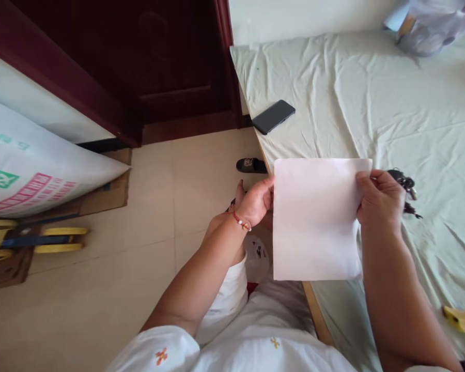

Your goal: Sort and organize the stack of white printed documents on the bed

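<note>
A sheet of paper [318, 219] is being held upright above the bed's edge [333, 93], pinched closed at its sides by the left hand [256, 200] and right hand [377, 199], keeping it flat.

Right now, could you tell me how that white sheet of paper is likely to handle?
The paper looks thin and light, so probably floppy: the left hand and right hand pinch opposite edges and it stays flat. Held by one edge it would likely droop. It probably creases easily.
</note>
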Demonstrator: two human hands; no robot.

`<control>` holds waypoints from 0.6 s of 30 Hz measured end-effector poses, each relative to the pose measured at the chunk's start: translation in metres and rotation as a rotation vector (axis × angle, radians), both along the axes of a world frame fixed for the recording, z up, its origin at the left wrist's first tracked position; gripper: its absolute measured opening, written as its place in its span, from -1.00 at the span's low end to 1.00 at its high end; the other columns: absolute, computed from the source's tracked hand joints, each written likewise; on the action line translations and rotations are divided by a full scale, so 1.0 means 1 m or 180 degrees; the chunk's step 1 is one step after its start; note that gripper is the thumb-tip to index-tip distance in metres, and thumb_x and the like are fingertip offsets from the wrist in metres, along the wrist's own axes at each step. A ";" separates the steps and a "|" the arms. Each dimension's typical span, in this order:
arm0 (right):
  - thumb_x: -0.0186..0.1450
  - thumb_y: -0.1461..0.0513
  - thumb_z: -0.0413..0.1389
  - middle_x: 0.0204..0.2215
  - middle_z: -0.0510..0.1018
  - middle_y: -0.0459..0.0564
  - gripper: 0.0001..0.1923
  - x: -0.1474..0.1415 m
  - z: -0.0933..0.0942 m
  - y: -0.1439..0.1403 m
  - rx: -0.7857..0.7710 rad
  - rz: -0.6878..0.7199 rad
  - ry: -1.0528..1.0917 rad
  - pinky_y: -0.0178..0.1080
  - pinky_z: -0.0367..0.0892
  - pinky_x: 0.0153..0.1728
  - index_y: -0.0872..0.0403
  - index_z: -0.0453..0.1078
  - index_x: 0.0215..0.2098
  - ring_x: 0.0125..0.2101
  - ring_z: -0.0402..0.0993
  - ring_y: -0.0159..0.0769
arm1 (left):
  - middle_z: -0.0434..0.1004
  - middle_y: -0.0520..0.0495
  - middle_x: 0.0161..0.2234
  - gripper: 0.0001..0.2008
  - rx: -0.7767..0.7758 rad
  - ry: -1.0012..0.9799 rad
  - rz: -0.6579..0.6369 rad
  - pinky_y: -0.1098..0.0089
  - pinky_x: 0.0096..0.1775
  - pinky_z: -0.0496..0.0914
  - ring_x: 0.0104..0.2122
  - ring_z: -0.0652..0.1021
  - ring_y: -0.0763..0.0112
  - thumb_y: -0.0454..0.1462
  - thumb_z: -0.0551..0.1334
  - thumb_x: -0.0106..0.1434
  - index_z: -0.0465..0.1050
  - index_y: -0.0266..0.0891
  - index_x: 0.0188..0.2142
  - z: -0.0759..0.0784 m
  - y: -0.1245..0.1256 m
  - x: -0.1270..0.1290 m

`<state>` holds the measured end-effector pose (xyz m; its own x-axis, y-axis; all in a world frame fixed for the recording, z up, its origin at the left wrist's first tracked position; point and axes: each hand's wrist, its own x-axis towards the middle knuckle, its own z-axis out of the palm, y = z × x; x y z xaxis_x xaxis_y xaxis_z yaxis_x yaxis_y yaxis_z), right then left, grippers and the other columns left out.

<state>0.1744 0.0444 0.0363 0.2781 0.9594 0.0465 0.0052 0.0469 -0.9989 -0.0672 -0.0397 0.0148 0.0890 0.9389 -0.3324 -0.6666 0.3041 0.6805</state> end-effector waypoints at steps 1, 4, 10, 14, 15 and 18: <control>0.05 0.16 0.43 -0.57 0.53 -0.16 -0.74 -0.002 -0.004 0.001 -0.0010 0.0006 0.0021 -0.39 0.23 -0.57 0.09 0.55 -0.36 -0.60 0.30 -0.48 | 0.74 -0.18 -0.24 -0.44 -0.0094 0.0148 -0.0121 0.17 -0.05 0.53 -0.16 0.70 0.08 0.08 0.54 -0.05 0.64 -0.26 -0.20 -0.005 -0.004 -0.001; 0.06 0.10 0.45 -0.53 0.53 -0.15 -0.70 -0.002 -0.013 0.000 -0.0062 0.0211 0.0263 -0.36 0.29 -0.53 0.07 0.54 -0.33 -0.56 0.34 -0.45 | 0.74 -0.20 -0.31 -0.51 -0.0340 0.0501 -0.0475 0.15 -0.03 0.52 -0.24 0.69 0.11 -0.04 0.63 -0.19 0.66 -0.30 -0.34 -0.016 -0.013 -0.004; 0.13 0.04 0.46 -0.46 0.56 -0.15 -0.64 0.021 -0.029 -0.005 -0.0113 0.0957 0.0159 -0.38 0.37 -0.46 0.02 0.59 -0.20 -0.51 0.41 -0.46 | 0.74 -0.16 -0.30 -0.53 -0.0278 0.0869 0.0371 0.07 0.06 0.50 -0.21 0.69 0.12 -0.01 0.61 -0.11 0.70 -0.24 -0.28 -0.024 -0.012 -0.013; -0.01 0.10 0.54 -0.34 0.66 -0.12 -0.58 0.024 -0.041 -0.008 -0.0452 0.1261 0.0070 -0.27 0.50 -0.36 0.00 0.61 -0.22 -0.41 0.52 -0.35 | 0.74 -0.15 -0.33 -0.60 -0.0218 0.0975 0.0522 -0.02 0.13 0.46 -0.05 0.66 -0.04 -0.08 0.62 -0.09 0.71 -0.19 -0.27 -0.024 -0.005 -0.011; -0.02 0.10 0.54 -0.30 0.68 -0.10 -0.57 0.023 -0.043 -0.008 -0.0509 0.1233 0.0055 -0.23 0.53 -0.33 0.00 0.62 -0.22 -0.38 0.54 -0.31 | 0.74 -0.15 -0.33 -0.59 -0.0207 0.0955 0.0529 -0.04 0.14 0.45 -0.03 0.65 -0.06 -0.09 0.62 -0.09 0.71 -0.18 -0.26 -0.024 -0.004 -0.009; 0.00 0.06 0.52 -0.28 0.70 -0.07 -0.60 0.022 -0.046 -0.010 -0.0622 0.1069 0.0085 -0.17 0.56 -0.32 0.00 0.63 -0.24 -0.37 0.57 -0.26 | 0.74 -0.15 -0.29 -0.58 -0.0225 0.0761 0.0676 -0.02 0.19 0.42 0.01 0.65 -0.04 -0.06 0.59 -0.06 0.70 -0.20 -0.24 -0.023 0.000 -0.008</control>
